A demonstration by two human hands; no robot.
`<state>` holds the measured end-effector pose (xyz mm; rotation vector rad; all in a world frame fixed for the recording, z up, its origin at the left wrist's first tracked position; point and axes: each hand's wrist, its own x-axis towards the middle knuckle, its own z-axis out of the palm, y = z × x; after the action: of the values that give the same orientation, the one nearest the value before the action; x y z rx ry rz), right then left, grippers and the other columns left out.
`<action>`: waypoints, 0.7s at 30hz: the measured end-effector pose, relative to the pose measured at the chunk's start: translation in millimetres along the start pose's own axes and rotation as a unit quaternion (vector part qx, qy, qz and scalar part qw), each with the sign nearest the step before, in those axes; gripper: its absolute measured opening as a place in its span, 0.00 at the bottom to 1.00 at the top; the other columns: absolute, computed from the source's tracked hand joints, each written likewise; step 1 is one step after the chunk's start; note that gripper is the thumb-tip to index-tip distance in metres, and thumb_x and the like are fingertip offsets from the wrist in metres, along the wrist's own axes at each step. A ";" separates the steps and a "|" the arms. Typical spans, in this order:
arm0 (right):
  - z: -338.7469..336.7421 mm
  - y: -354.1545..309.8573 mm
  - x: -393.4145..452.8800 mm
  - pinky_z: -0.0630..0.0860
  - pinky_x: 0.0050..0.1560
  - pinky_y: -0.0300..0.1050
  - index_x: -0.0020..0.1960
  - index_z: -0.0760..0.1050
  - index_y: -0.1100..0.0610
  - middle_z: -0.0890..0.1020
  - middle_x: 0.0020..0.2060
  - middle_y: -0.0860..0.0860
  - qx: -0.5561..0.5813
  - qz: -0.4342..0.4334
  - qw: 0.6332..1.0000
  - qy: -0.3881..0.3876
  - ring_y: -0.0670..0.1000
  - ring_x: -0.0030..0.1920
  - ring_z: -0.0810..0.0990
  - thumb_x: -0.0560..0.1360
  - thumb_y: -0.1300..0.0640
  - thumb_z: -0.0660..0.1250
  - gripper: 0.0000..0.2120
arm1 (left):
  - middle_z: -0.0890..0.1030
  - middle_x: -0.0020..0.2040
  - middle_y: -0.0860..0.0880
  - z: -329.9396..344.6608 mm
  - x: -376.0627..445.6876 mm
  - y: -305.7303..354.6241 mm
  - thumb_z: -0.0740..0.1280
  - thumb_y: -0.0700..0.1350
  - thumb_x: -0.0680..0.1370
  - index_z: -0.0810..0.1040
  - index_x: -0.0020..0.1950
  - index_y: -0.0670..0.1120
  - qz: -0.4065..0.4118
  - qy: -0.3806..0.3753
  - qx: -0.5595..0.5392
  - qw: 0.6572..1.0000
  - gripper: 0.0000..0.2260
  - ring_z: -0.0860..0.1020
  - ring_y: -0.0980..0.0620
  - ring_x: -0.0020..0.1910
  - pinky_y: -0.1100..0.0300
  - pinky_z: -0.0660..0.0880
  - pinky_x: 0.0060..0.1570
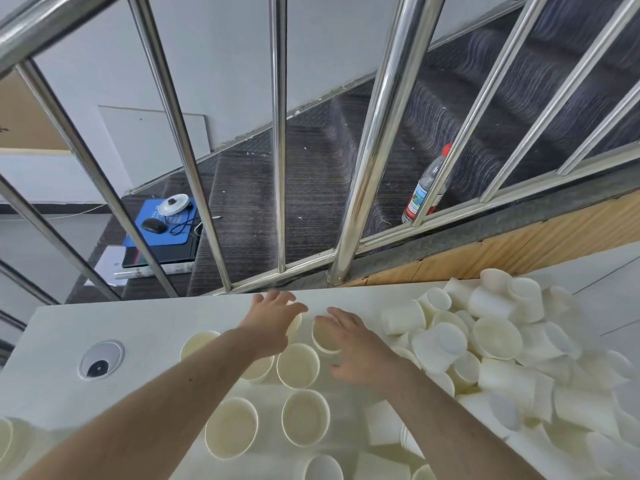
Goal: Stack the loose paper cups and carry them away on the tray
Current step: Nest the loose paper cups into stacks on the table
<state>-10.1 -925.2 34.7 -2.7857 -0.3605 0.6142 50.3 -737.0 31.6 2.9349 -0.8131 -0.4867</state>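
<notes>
My right hand [360,344] is spread wide, fingers splayed, and it lies over the far rim of one upright paper cup [323,336]; the fingertips touch or nearly touch that rim, but the grip has not closed on anything. My left hand [273,323] reaches just beside it, also open-fingered, resting over a second cup [296,323] that is mostly hidden under the palm. I cannot tell whether that left grip has hold of it.

The coming move, as I judge it, turns on this: the cup under my right hand stands mouth up, its long axis vertical, directly beneath my fingers, so the grip needs only to drop and close around the rim. My right hand is the nearer one to it.

Taking that cup as the landmark: more upright cups [298,365] stand on my side of it in loose rows, mouths open and apart from one another. To its right lies the big heap of cups [495,341], tumbled on their sides and over each other. All are plain cream-white, thin-walled, with rolled rims, and look light and easily crushed.

They all sit on the white counter [156,320]. Beyond it runs a steel railing [377,133]. I see no tray.
</notes>
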 end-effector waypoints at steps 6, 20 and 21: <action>13.4 -0.5 11.6 0.72 0.62 0.47 0.76 0.58 0.49 0.61 0.70 0.51 0.006 0.020 0.996 0.085 0.55 0.68 0.66 0.74 0.60 0.68 0.35 | 0.67 0.67 0.54 -46.5 -30.9 -14.1 0.72 0.50 0.71 0.66 0.72 0.58 -0.030 0.085 -0.149 0.985 0.31 0.64 0.50 0.67 0.53 0.63 0.67; -9.4 -22.2 -2.9 0.73 0.58 0.48 0.73 0.59 0.49 0.63 0.68 0.52 0.022 0.104 0.987 0.119 0.55 0.67 0.63 0.71 0.59 0.67 0.33 | 0.67 0.65 0.54 -33.2 -81.1 -20.6 0.71 0.47 0.71 0.65 0.72 0.56 -0.004 -0.049 -0.103 0.993 0.31 0.72 0.52 0.62 0.58 0.71 0.58; -13.7 -24.0 -6.1 0.73 0.57 0.48 0.73 0.60 0.49 0.63 0.68 0.52 0.025 0.108 0.985 0.134 0.55 0.67 0.63 0.71 0.59 0.67 0.33 | 0.67 0.66 0.53 -28.4 -80.9 -19.2 0.71 0.47 0.72 0.65 0.73 0.55 -0.006 -0.059 -0.097 0.994 0.31 0.72 0.51 0.62 0.58 0.71 0.58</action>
<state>-13.8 -907.4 56.4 -2.8296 0.0121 0.2789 3.1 -680.0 79.0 2.7561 -0.7149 -0.7034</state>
